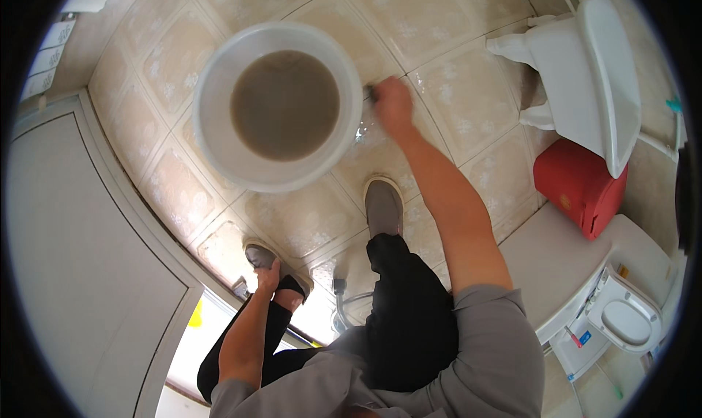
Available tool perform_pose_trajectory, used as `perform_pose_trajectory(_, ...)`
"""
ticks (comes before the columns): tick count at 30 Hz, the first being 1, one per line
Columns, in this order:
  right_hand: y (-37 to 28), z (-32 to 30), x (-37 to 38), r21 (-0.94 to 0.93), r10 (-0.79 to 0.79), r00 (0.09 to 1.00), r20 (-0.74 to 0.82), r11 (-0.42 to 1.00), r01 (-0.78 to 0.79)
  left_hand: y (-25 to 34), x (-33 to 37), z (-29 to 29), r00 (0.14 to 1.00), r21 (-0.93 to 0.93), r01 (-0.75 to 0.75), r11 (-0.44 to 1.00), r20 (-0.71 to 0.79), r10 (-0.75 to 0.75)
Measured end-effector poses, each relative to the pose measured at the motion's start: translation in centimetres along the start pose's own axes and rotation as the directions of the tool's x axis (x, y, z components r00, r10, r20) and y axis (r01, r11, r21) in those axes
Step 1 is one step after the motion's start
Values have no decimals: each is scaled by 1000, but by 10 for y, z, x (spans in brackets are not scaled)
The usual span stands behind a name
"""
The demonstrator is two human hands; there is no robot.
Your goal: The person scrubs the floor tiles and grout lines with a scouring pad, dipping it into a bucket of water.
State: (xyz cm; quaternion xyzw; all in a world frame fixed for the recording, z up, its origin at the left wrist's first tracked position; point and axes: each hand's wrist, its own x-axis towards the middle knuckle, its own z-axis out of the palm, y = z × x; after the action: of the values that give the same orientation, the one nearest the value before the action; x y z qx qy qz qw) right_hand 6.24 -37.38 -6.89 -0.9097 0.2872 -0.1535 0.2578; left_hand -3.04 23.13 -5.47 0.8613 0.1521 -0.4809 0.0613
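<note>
While the right hand [395,105] clutches a small, blurred dark thing [372,93] over the tiles [457,96], the tub [213,129] of murky water [285,105] bars its left, red bin [574,184] off right. Left hand [268,275] on a shoe [257,255], grip unclear!

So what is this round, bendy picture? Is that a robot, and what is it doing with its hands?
There's no robot here, just a person using two bare hands. The one picture comes from a wide fisheye camera on the person's head, looking down, which makes straight edges curve. On the tiled floor sits a big whitish basin with cloudy, brownish water in it. The right hand is just right of the basin and seems to hold a small dark thing, too blurry to name. The left hand is down at the grey left shoe. Over on the right is a red bin.
</note>
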Motion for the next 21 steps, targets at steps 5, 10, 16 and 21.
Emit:
perform_pose_trajectory(5,-4,15,-33,54,-101,990,97,994,96,28,-22,6,997,-76,63,995,47,-60)
perform_pose_trajectory(10,16,7,-24,18,248,962,-118,969,-247,36,-25,6,991,-43,103,994,88,-99)
perform_pose_trajectory(16,25,-2,-4,78,199,977,-71,978,-194,22,-12,4,1000,-5,25,1000,10,-25)
perform_pose_trajectory(21,-5,27,-37,61,-79,997,1,995,79,26,-24,6,999,-71,40,997,22,-39)
